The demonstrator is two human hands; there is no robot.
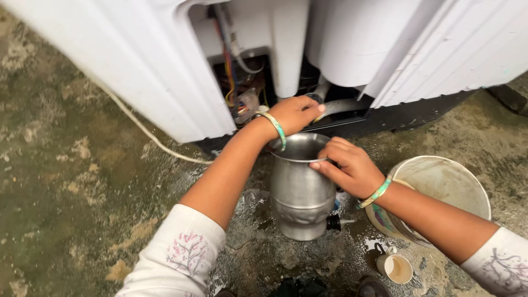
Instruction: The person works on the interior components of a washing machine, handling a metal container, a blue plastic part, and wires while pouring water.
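Steel pot (pixel 300 190) at frame centre is gripped at the rim by the closed right hand (pixel 349 166); left hand (pixel 294 113) closed on the hose (pixel 341 107). Spilling onto exposed wiring (pixel 230 77) is risked if tilted.

Left hand (pixel 294 113): fingertips hidden inside the dark opening of the white machine (pixel 137 71); what they grip cannot be told.
White machine: cut off by the top edge and both sides.
Steel pot (pixel 300 192): rim partly covered by the right hand (pixel 349 168) and left wrist.
Bucket (pixel 440 181): partly hidden behind the right forearm.
Small black object (pixel 334 221): mostly behind the pot, kind unclear.
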